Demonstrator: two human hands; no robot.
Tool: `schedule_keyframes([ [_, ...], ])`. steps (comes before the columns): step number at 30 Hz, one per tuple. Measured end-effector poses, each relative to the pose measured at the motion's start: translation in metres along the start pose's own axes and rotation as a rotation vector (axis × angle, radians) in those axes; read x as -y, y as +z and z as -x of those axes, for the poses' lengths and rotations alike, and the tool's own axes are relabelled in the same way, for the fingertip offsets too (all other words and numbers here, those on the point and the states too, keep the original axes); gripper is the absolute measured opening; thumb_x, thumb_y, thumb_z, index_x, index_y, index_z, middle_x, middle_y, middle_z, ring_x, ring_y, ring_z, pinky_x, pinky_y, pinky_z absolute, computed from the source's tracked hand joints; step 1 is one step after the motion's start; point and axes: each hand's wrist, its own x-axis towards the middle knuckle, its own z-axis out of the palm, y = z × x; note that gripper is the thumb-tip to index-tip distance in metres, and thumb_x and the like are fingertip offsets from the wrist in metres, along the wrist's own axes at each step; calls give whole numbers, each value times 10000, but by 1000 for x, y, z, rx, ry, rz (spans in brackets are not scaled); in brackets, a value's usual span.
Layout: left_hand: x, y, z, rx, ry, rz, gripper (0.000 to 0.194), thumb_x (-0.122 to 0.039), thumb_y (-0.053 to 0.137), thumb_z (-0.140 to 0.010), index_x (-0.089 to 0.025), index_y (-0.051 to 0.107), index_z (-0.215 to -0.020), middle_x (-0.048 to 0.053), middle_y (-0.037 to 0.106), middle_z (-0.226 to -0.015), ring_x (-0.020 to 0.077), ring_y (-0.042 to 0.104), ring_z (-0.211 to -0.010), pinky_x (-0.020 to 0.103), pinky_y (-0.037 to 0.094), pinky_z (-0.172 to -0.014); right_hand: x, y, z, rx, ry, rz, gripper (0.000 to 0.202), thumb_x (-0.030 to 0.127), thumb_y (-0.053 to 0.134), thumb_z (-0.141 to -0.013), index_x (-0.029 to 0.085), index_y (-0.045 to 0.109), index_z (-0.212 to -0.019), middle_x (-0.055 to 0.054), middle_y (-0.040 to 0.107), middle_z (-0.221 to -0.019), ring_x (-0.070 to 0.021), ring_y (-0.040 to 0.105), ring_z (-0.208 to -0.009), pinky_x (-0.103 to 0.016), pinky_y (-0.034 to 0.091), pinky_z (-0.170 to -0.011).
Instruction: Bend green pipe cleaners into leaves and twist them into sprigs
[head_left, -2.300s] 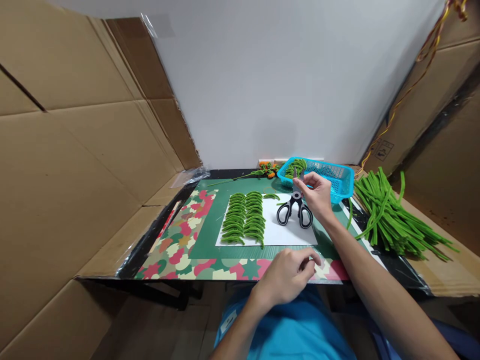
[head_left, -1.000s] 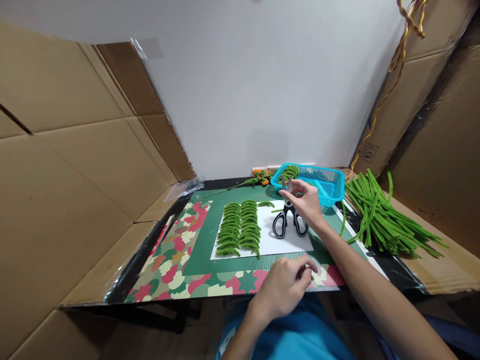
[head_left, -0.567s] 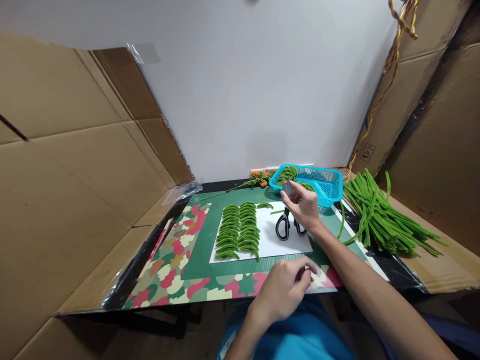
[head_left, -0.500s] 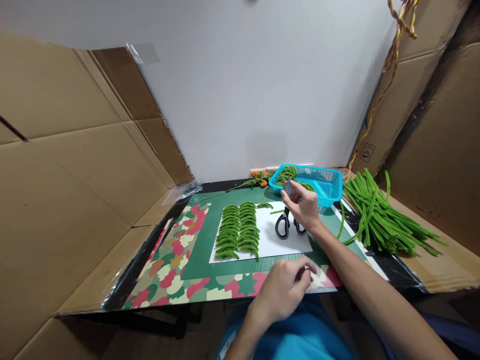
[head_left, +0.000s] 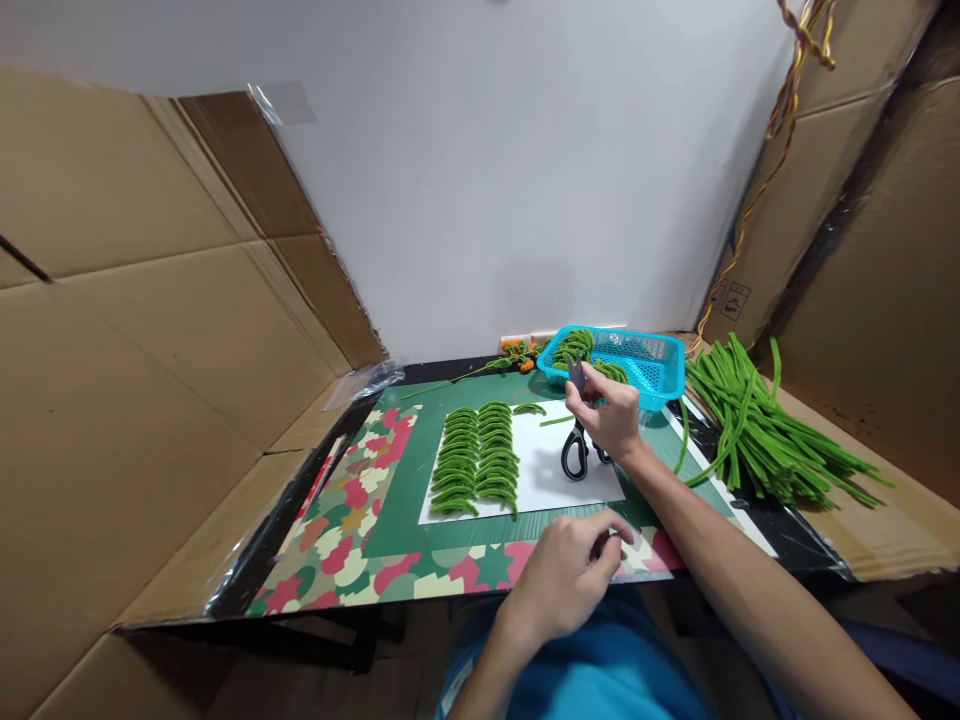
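My right hand [head_left: 609, 408] grips a pair of black-handled scissors [head_left: 574, 458] by the blade end. Their tips point up and slightly apart, and the dark handle loops hang down over a white sheet [head_left: 555, 480]. Two columns of short, curved green pipe-cleaner pieces [head_left: 478, 455] lie on the sheet's left half. One more curved piece [head_left: 529, 409] lies near its top edge, and a straight green piece [head_left: 555, 421] is beside the scissors. At the table's front edge, my left hand [head_left: 566, 570] is loosely curled, thumb and forefinger apart, with nothing visible in it.
Behind my right hand stands a blue plastic basket [head_left: 660, 375] with bent green pieces inside. A large bundle of long green pipe cleaners [head_left: 772, 435] lies at the right. Orange-and-green flower stems [head_left: 517, 358] lie at the back. Cardboard walls [head_left: 150, 370] flank the table.
My right hand and the scissors have shifted slightly to the right, and the scissors hang a little more turned. My left hand stays in place.
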Motion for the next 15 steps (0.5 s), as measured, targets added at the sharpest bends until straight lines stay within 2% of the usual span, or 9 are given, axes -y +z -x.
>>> schedule_keyframes([
  [11,3,2,0,-3,-1,9,248,-220,494,-1018,-224,742,-1023,0,733,-788,148,628,-685,236,408,-672,2,-5,-2,42,-13,22,316,306,520,-989,140,781,-1055,22,583,-588,-121,485,-476,-242,431,-551],
  [15,2,1,0,2,-6,3,255,-226,489,-1020,-220,744,-1029,5,728,-787,154,622,-681,244,409,-671,4,-5,-2,106,13,44,312,327,516,-992,153,775,-992,21,573,-571,-128,480,-478,-247,425,-557],
])
